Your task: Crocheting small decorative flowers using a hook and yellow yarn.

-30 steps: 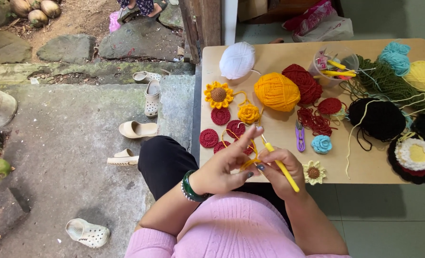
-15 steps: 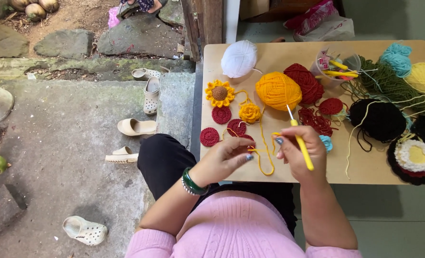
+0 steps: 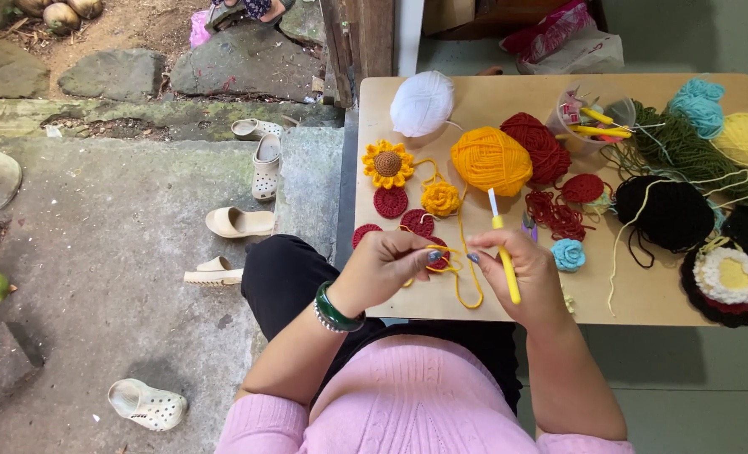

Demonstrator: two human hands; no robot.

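Observation:
Over the near edge of a wooden table point(image 3: 492, 99), my right hand point(image 3: 525, 273) grips a yellow-handled crochet hook point(image 3: 503, 248) whose white tip points away from me. My left hand point(image 3: 384, 267), with a green bangle on its wrist, pinches a strand of orange-yellow yarn point(image 3: 462, 282) that loops down between both hands. The strand runs up past a small yellow crocheted rose point(image 3: 440, 199) to an orange yarn ball point(image 3: 491, 160). Red crocheted discs point(image 3: 390, 202) lie just beyond my fingers.
On the table lie a white yarn ball point(image 3: 422, 102), a crocheted sunflower point(image 3: 387, 163), dark red yarn point(image 3: 544, 145), a blue rose point(image 3: 568, 254), black yarn point(image 3: 665, 212), green and teal yarn, and a clear cup of hooks point(image 3: 590, 118). Sandals point(image 3: 239, 223) lie on the concrete floor at left.
My right hand has lifted the hook from slanting down-right to nearly upright, moving right. My left hand has shifted right along the table edge, drawing the yarn loop with it.

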